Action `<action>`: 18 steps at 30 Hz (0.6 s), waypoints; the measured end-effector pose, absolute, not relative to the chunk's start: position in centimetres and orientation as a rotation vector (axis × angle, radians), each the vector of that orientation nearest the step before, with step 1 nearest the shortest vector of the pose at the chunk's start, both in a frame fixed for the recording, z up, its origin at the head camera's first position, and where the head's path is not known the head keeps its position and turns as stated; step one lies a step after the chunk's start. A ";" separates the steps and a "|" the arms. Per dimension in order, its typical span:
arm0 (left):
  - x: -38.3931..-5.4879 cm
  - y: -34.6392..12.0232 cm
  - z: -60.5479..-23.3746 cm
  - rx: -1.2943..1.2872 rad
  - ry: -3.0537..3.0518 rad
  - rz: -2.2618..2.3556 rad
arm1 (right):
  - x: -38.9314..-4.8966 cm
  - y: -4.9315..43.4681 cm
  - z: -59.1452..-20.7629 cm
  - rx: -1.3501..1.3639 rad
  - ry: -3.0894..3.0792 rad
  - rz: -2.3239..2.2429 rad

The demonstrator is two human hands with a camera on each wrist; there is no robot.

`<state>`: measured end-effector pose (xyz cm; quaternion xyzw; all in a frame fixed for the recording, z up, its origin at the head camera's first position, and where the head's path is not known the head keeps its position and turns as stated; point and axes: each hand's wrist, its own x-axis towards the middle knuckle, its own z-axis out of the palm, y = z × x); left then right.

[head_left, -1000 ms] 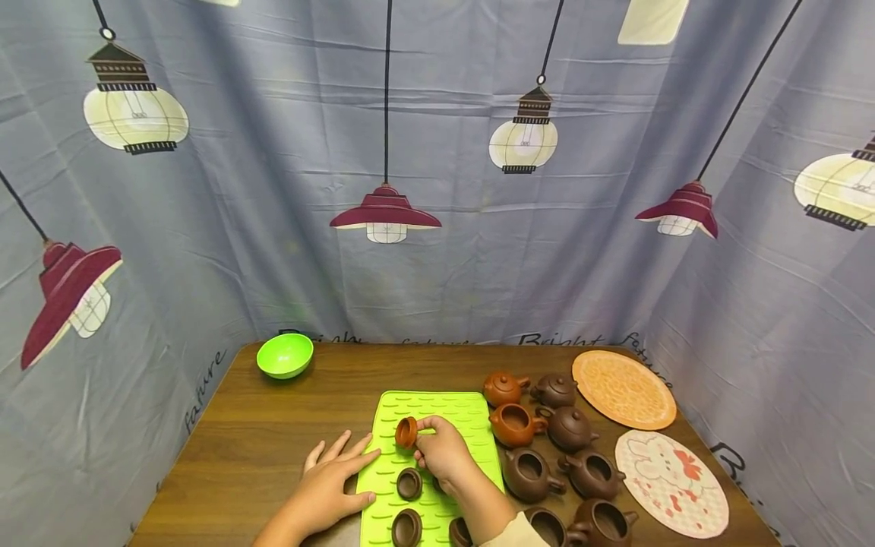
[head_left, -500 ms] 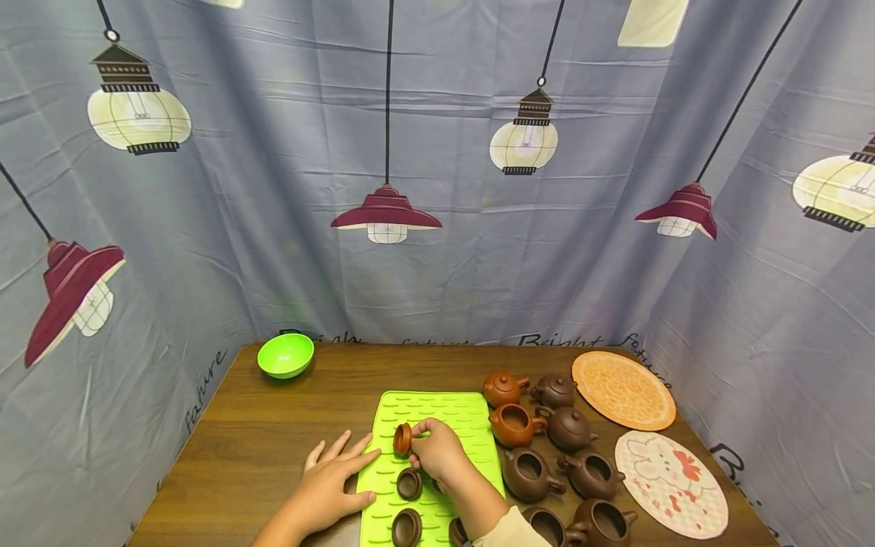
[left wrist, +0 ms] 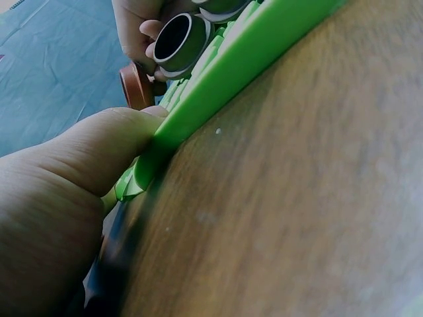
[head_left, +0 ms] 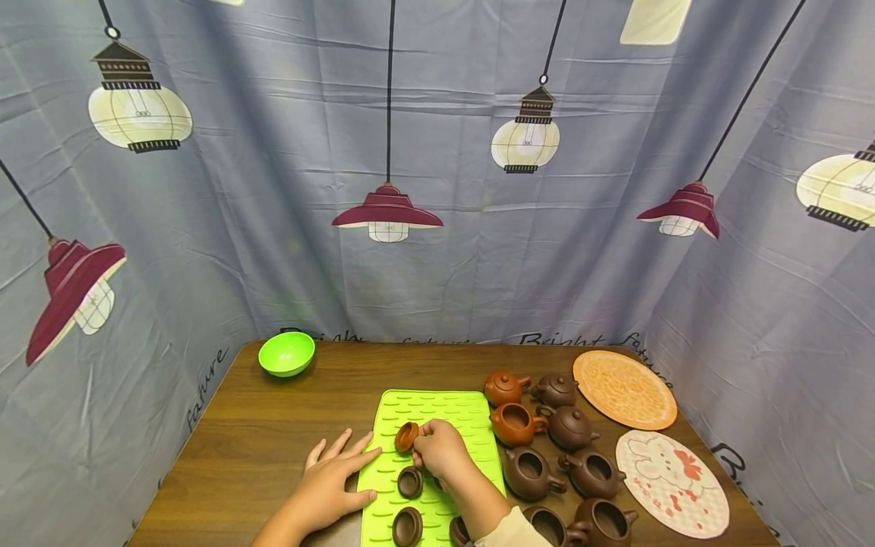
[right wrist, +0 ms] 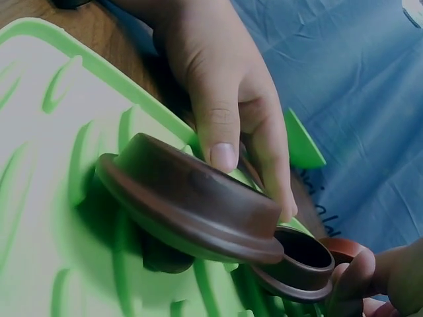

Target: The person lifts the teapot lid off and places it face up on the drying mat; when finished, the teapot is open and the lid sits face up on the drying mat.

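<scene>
Right hand (head_left: pixel 440 448) is pinching a small reddish-brown teapot lid (head_left: pixel 406 436) between thumb and fingertips, tipped on edge just above the far half of the green silicone mat (head_left: pixel 451 406), so fingers curled around it, definitely gripping. Left hand (head_left: pixel 335 475) is flat with fingers spread and relaxed, resting on the wooden table (head_left: pixel 273 425) with the fingertips and thumb against the mat's left edge; the left wrist view shows the thumb (left wrist: pixel 99 148) pressed right up to that green rim, holding nothing. Two darker lids (head_left: pixel 409 482) already sit upside down on the mat just nearer than the held one, with a third peeking out by the right forearm. Off to the right is a cluster of little clay teapots (head_left: pixel 526 472), some open, some capped, plus two round coasters (head_left: pixel 623 389) beyond them and a green bowl (head_left: pixel 286 354) at the far left corner. My take on doing this bit well: keep the left hand pinning the mat so it doesn't skate, lower the lid slowly and level it before letting go, and land it in the free spot beyond the other lids rather than clinking it against them. Clay chips easily, so I'd set it down instead of dropping it, and give the ridges a second to seat it.
</scene>
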<state>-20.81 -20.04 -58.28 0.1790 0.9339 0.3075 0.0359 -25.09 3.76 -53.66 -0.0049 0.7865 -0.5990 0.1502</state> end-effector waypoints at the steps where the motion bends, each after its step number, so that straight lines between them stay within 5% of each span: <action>1: -20.8 -20.0 -58.2 0.549 2.867 0.946 | -25.1 3.8 -53.7 -0.015 2.264 -1.721; 18: -20.7 -19.9 -58.1 0.549 2.867 0.944 | -24.7 3.5 -53.7 0.090 2.381 -1.724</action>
